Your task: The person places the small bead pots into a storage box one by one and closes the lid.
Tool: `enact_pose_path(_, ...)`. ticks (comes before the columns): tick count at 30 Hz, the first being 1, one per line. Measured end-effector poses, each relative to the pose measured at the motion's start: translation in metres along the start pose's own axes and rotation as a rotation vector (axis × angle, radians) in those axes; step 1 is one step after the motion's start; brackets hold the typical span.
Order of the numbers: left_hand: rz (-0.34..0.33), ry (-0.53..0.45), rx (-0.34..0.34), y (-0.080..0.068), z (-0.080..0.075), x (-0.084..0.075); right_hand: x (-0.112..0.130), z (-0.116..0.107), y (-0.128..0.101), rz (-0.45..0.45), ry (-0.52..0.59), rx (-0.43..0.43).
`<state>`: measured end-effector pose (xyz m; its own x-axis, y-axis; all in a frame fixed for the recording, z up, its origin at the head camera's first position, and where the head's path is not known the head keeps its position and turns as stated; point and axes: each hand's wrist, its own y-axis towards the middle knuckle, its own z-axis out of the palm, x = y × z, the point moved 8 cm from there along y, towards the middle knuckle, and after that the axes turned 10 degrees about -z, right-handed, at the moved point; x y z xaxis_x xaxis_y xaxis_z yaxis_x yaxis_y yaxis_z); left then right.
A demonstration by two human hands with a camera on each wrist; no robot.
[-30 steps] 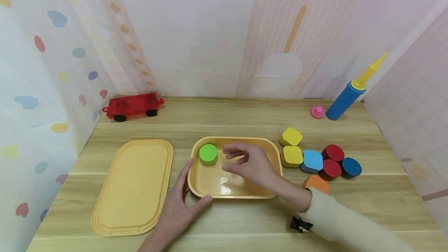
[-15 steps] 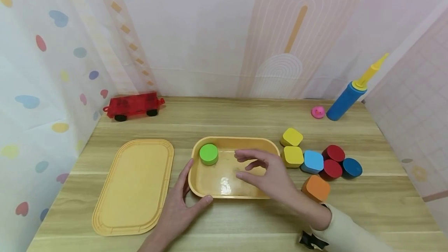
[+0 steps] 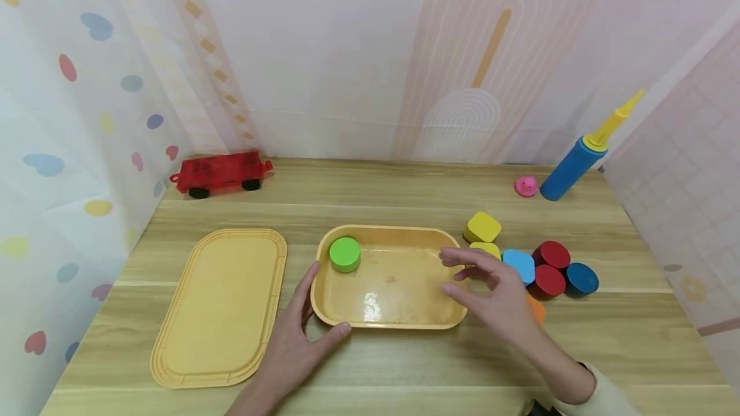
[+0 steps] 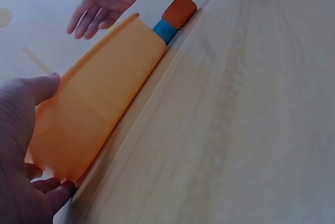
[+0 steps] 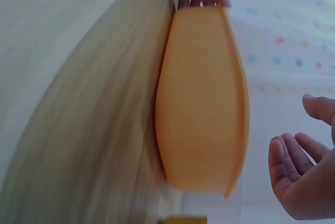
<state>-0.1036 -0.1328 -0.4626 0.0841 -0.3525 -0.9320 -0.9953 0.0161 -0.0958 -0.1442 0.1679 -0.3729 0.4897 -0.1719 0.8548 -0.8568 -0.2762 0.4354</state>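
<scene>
A shallow yellow-orange plastic box (image 3: 399,324) stands on the table with a green round block (image 3: 345,254) in its back left corner. My left hand (image 3: 295,345) holds the box at its front left corner, thumb at the front rim and fingers along the left end. In the left wrist view, the fingertips (image 4: 60,192) curl low against the box wall. Over the right end of the box hovers my right hand (image 3: 491,287), thumb and fingers apart and nothing between them. It partly hides a yellow block (image 3: 484,248) and an orange block (image 3: 536,309).
Right of the box sit another yellow block (image 3: 482,228), a light blue block (image 3: 520,266), two red blocks (image 3: 551,254) and a dark blue block (image 3: 581,278). A flat yellow lid (image 3: 222,307) lies left. Behind are a red toy wagon (image 3: 222,172), pink toy (image 3: 526,186) and blue pump (image 3: 572,169).
My right hand has moved right, from above the middle of the box to its right end, fingers still apart. The left hand and the green block have stayed in place.
</scene>
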Motion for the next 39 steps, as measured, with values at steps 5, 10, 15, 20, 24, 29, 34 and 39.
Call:
enact_pose_path(5, 0.000, -0.002, -0.002, 0.000, -0.001, 0.000, 0.001, -0.028, -0.009, -0.007, -0.051, -0.062)
enact_pose_path(10, 0.009, -0.004, -0.002, 0.001, -0.001, 0.001, 0.000, -0.053, -0.019, -0.001, -0.100, -0.122)
enact_pose_path(15, 0.005, -0.005, -0.012, 0.000, -0.002, 0.002, -0.004, -0.076, -0.030, 0.013, -0.089, -0.183)
enact_pose_path(20, 0.000, -0.004, -0.016, 0.000, -0.002, 0.001, -0.006, -0.103, -0.040, 0.010, -0.008, -0.284)
enact_pose_path(24, -0.003, 0.000, -0.018, 0.001, -0.002, 0.001, -0.010, -0.125, -0.049, 0.068, 0.012, -0.396)
enact_pose_path(29, 0.000, 0.000, -0.017, 0.001, -0.002, -0.001, -0.017, -0.151, -0.061, 0.122, 0.021, -0.527)
enact_pose_path(34, 0.002, 0.006, -0.018, 0.001, -0.002, -0.001, -0.021, -0.174, -0.071, 0.108, 0.040, -0.643)
enact_pose_path(39, -0.001, 0.000, -0.017, 0.001, -0.002, -0.001, -0.027, -0.191, -0.079, 0.096, 0.043, -0.696)
